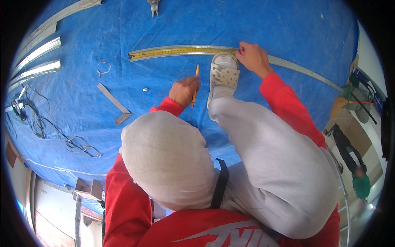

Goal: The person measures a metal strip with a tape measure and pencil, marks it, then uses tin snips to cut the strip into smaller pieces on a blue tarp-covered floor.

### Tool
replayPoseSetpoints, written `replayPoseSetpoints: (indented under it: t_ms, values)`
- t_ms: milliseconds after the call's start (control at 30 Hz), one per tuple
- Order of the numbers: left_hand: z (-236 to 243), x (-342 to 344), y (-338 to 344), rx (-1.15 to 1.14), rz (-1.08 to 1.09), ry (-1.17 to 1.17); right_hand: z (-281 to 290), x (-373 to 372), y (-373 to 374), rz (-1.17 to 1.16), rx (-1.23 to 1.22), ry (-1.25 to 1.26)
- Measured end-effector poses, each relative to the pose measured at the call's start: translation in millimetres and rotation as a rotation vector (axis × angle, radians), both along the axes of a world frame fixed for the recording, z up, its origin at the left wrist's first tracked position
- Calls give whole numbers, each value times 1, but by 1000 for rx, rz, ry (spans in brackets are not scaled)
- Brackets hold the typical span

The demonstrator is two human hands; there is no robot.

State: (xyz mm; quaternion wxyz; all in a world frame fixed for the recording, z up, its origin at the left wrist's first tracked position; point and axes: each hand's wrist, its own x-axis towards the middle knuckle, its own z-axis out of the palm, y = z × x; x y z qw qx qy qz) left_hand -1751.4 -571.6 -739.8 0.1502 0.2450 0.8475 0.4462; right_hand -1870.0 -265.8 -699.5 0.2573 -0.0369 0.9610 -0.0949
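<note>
A long metal profile (pixel 294 67) lies across the blue sheet in front of me. The extended yellow blade of a tape measure (pixel 177 51) runs along its left part. My right hand (pixel 252 59) is closed at the blade's right end, where a bit of red shows between the fingers; the tape's case is mostly hidden. My left hand (pixel 184 91) grips a yellow pencil (pixel 195 92), its tip pointing away from me, apart from the profile. One foot in a pale perforated slide sandal (pixel 224 72) rests at the profile's near edge, beside my right hand.
A blue tarp (pixel 164 24) covers the floor. Tin snips (pixel 153 6) lie at the far edge, a metal square (pixel 113 103) at left. Several metal profiles (pixel 39 50) and black cables (pixel 41 125) are further left. At far right are a bin (pixel 362 111) and another person (pixel 361 185).
</note>
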Motion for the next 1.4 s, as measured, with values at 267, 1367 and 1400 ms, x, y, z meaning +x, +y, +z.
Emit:
replayPoseSetpoints:
  t_ms: [267,1367,1400]
  values:
    - [28,28,-26,63,207,32,0,0,0,-24,-22,-8]
    - [35,-174,4,207,70,-651,24,-7,-95,-313,-694,-337]
    - [31,-175,4,182,41,-641,20,-4,-95,-351,-751,-348]
